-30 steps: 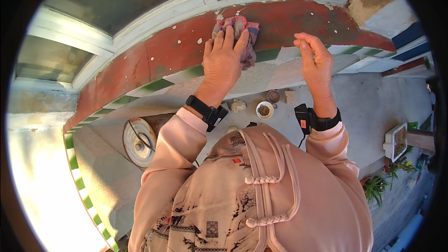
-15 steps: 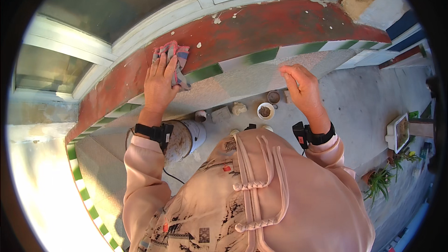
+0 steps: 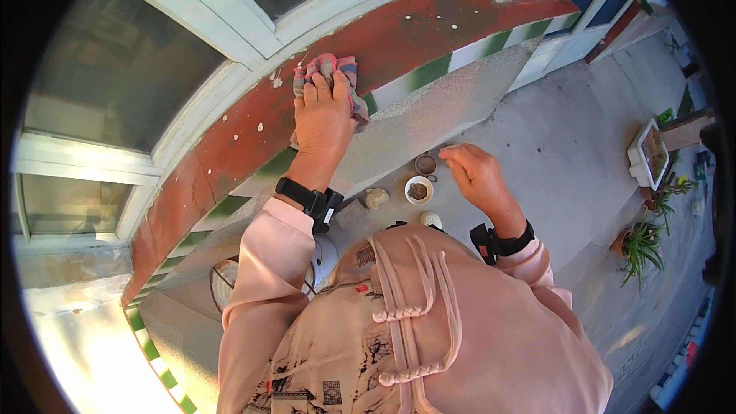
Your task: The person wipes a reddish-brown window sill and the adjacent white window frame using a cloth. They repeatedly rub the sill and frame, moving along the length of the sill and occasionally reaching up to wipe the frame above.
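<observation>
My left hand (image 3: 323, 129) presses a crumpled checked cloth (image 3: 331, 67), grey and blue with pink edging, onto a red painted window sill (image 3: 402, 38). Fingers lie bent over the cloth, and part of it hangs past the sill's green and white front edge. Out over the concrete floor, my right hand (image 3: 483, 176) is held in the air with its fingers curled in. Nothing shows in it. White paint spots and dark worn patches mark the sill.
White-framed windows (image 3: 230, 23) rise behind the sill. Below stand a white bowl (image 3: 411, 194) with brown contents, a small round pot (image 3: 425, 162), a pale stone (image 3: 376, 198) and a bucket (image 3: 222, 282). Potted plants (image 3: 640, 245) and a white planter (image 3: 642, 165) line the right.
My left hand and the cloth have slid right along the sill. The view has shifted too. My right hand stays raised and curled.
</observation>
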Demonstrator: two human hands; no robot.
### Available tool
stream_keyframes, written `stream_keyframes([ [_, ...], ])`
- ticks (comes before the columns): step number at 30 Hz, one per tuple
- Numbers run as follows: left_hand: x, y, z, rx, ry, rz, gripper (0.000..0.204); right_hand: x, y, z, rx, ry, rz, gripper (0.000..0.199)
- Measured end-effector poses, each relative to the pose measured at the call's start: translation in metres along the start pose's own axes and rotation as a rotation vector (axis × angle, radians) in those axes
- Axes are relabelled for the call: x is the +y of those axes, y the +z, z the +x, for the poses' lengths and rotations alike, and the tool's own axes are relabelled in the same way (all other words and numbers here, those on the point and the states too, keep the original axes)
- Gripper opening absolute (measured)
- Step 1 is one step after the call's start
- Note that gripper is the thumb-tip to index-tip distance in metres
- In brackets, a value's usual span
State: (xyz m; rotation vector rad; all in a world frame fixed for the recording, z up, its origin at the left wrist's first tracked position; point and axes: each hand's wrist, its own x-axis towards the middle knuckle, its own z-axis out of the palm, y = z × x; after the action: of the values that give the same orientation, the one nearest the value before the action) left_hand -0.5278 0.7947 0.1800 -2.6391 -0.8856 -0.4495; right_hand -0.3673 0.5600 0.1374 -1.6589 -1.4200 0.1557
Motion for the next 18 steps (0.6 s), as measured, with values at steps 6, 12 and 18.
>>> stream_keyframes([
  [6,0.083,0.026,0.082,0.135,0.125,-0.004,0.081,0.026,-0.048,-0.038,0.116,0.145,-0.066,0.014],
  [12,0.154,0.060,0.151,0.227,0.155,0.087,0.076,0.049,-0.085,-0.068,0.222,0.265,-0.143,0.014],
  [18,0.205,0.069,0.198,0.217,0.130,0.090,0.072,0.059,-0.097,-0.083,0.293,0.335,-0.167,0.012],
])
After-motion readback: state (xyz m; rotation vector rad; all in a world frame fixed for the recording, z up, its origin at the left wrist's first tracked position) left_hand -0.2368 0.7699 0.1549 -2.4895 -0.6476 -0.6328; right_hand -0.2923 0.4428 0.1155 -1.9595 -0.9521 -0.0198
